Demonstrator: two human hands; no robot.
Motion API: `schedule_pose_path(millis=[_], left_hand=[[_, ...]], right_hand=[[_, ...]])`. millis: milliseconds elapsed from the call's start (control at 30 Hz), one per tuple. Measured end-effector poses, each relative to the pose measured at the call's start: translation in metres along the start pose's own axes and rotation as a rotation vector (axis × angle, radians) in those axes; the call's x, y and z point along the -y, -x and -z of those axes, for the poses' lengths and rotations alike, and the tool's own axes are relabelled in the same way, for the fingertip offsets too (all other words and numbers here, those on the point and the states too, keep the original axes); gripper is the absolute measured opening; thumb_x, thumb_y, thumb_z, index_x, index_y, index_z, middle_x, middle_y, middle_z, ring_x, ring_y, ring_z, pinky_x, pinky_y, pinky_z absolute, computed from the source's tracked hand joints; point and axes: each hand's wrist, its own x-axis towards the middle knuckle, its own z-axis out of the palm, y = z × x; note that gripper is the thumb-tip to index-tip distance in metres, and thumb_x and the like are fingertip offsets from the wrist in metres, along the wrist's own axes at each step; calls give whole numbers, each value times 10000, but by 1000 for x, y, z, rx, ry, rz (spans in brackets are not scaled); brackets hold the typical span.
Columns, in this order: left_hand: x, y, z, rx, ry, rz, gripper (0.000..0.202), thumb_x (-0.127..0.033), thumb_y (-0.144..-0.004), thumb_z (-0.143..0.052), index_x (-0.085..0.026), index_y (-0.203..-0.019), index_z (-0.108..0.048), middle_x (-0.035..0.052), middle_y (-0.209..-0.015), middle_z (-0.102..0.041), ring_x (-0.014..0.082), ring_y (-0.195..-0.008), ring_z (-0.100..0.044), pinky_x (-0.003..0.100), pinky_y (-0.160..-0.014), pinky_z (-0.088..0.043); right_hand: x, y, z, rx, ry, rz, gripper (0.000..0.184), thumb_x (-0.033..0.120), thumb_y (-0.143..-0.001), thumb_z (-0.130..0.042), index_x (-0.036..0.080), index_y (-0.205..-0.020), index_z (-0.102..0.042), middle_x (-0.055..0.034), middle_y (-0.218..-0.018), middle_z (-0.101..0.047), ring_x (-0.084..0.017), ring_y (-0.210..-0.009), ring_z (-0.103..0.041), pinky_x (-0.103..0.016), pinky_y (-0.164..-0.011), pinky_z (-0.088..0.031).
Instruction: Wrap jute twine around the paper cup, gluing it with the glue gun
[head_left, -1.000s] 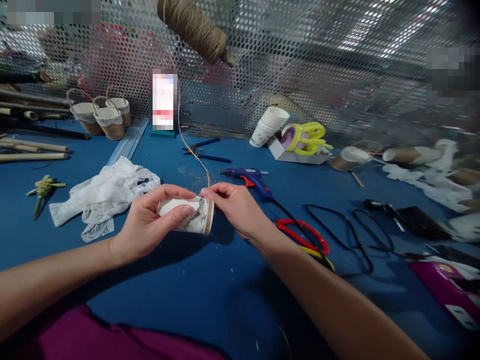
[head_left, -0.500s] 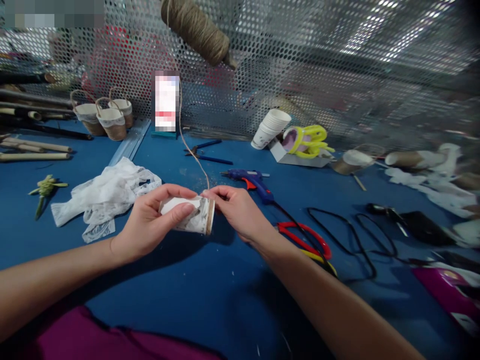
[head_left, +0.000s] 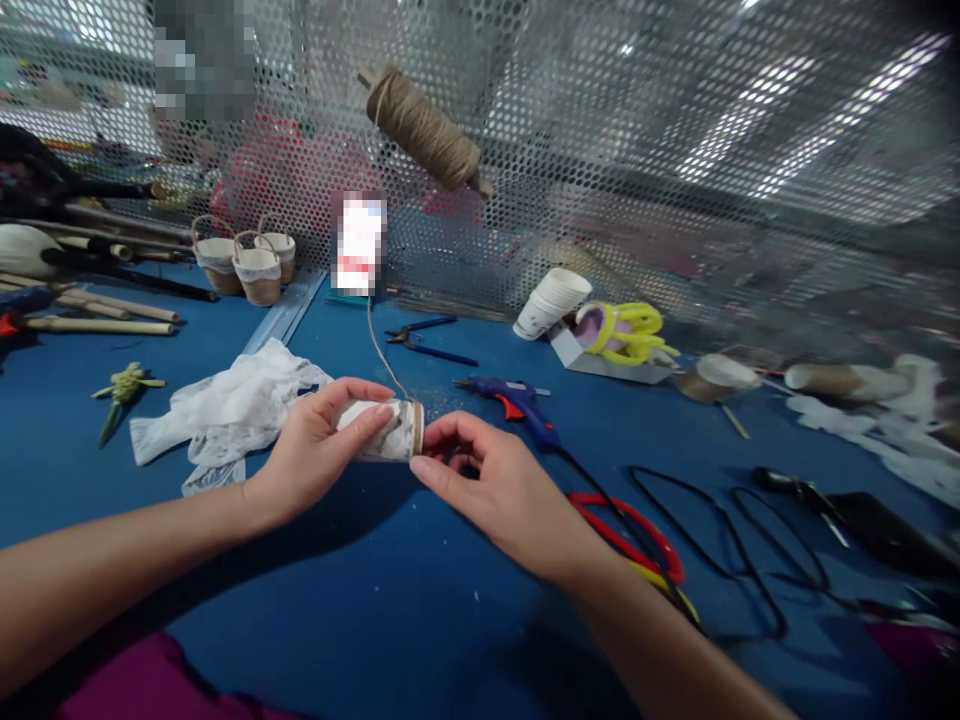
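My left hand [head_left: 315, 450] is wrapped round a small paper cup [head_left: 386, 432] held on its side above the blue table [head_left: 420, 600]. A band of brown twine circles the cup's rim. The twine strand [head_left: 379, 345] runs up from the cup to a spool of twine [head_left: 424, 130] hanging on the perforated metal screen. My right hand [head_left: 502, 490] is at the cup's rim end, thumb and fingertips pinched against it; what they pinch is hidden.
White lace fabric [head_left: 232, 410] lies left of the hands. A blue glue gun [head_left: 517, 400], red scissors [head_left: 630, 525], black cable [head_left: 735, 540] and pliers [head_left: 424, 338] lie right and behind. Stacked paper cups [head_left: 551, 300], small twine baskets [head_left: 244, 262] and bamboo sticks [head_left: 97, 310] stand farther back.
The camera tilted down, so the spool shows lower. My right hand slid from the top of the cup's rim down to its lower right side. The left hand keeps its hold.
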Motion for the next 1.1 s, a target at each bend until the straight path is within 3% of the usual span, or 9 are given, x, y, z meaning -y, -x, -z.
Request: schedule_pose_path(millis=[200,433,600,700,833,1000,1100], left_hand=[[-1,6,2,30,-168,-218,145,-221,-800,-563,-149,-917,-607,39,-837,-682,122,-708,-630,197,-620,-505],[3,10,4,109,-337,-623,142,-169,-812,-567,-149,-951,-588,56,-821,-700,127,-704,-659,205,-659,-514],[6,10,5,185,-325,-733,170,-149,-812,-570,-165,-980,-563,56,-840,-698,133,-750,-658,212,-696,-512],[4,12,7,247,-273,-612,294,-170,-784,-606,-172,-1068,-529,65,-929,-678,141,-797,-640,214,-714,-499],[0,8,8,286,-80,-296,328,-227,-784,-593,-192,-1103,-523,57,-972,-645,143,-795,-608,206,-666,-486],[-6,-3,6,323,246,105,302,-271,-793,-555,-185,-1082,-543,39,-883,-651,121,-706,-603,206,-622,-488],[-8,-5,3,315,264,176,277,-255,-770,-574,-165,-1032,-567,34,-887,-655,119,-720,-606,224,-667,-488]], right_hand=[[-7,-1,5,15,-206,-19,137,296,-743,-589,178,-803,-554,2,-740,-574,-115,-676,-507,-269,-648,-405],[-16,2,6,-8,-493,-79,111,268,-724,-599,166,-767,-584,16,-693,-580,-82,-620,-498,-239,-615,-382],[-22,4,4,-10,-556,-82,108,272,-736,-588,167,-746,-564,21,-668,-571,-79,-612,-493,-235,-593,-376],[-24,6,5,-36,-524,-40,98,265,-737,-584,171,-740,-556,29,-671,-562,-75,-611,-484,-231,-600,-379],[-24,8,6,-41,-444,5,82,253,-755,-552,173,-738,-540,27,-678,-555,-78,-622,-480,-235,-620,-388],[-23,10,5,-38,-161,105,74,247,-769,-510,183,-732,-504,34,-653,-497,-88,-586,-436,-237,-558,-383],[-25,9,7,-84,-32,154,84,267,-777,-507,189,-748,-504,14,-697,-526,-109,-622,-474,-253,-577,-412]])
